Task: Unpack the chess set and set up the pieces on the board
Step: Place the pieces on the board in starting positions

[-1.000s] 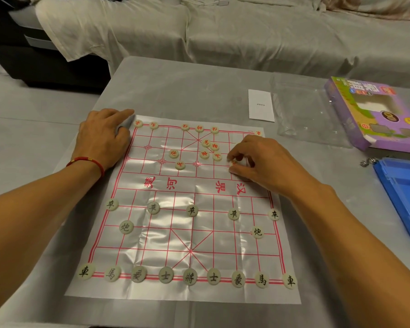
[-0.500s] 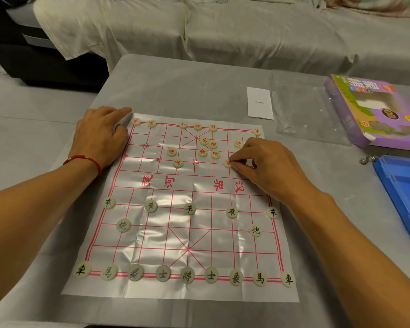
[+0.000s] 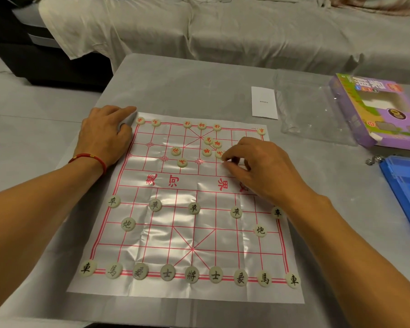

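Observation:
A silvery chess sheet (image 3: 175,233) with red grid lines lies on the grey table. Black-lettered pieces (image 3: 191,275) stand in ordered rows on the near half. Several red-lettered pieces line the far edge, such as the red corner piece (image 3: 140,120). Others sit in a loose cluster (image 3: 208,146) near the far middle. My left hand (image 3: 104,136) rests on the sheet's far left corner, index finger stretched out. My right hand (image 3: 258,166) hovers over the far right part, thumb and index finger pinching a red piece that they mostly hide, right beside a cluster piece (image 3: 219,153).
A white card (image 3: 263,102) and a clear plastic tray (image 3: 313,110) lie beyond the sheet at the right. The purple game box (image 3: 374,110) and a blue plastic case (image 3: 407,192) sit at the right edge. A covered sofa (image 3: 246,31) stands behind the table.
My right hand has slid slightly left toward the red cluster, now covering the piece at its fingertips and another to its right. My left hand has stayed on the corner.

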The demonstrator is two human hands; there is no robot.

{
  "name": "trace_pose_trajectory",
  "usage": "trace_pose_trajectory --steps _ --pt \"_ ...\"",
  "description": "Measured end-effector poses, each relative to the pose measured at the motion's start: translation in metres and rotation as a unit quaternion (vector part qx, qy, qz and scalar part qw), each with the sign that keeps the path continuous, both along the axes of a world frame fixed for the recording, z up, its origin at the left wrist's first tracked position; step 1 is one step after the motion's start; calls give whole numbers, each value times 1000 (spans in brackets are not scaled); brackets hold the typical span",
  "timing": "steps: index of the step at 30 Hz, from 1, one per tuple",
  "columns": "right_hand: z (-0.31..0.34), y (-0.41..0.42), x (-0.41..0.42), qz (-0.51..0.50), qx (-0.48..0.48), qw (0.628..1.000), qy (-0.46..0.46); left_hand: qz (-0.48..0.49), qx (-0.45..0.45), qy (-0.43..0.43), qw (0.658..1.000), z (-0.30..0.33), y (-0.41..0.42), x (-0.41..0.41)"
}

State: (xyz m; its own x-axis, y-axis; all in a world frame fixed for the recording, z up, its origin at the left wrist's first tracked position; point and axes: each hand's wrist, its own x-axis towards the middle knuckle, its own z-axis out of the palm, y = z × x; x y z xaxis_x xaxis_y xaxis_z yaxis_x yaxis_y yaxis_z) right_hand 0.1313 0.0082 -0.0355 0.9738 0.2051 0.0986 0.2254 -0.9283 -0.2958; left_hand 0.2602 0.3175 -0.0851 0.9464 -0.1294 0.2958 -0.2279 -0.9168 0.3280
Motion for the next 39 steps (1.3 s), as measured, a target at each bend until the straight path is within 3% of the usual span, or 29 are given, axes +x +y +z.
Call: trace_pose_trajectory --steps 7,14,25,39 --pt "0 65 25 93 -38 995 -15 2 -4 4 1000 -1 0 -1" --pt "0 72 36 108 -74 991 -15 0 -10 0 1000 0 0 0" --pt "-2 46 24 43 -69 996 -27 1 -9 2 1000 2 -2 1" --pt "-5 41 21 42 -50 997 -31 4 0 2 1000 -1 -2 1"
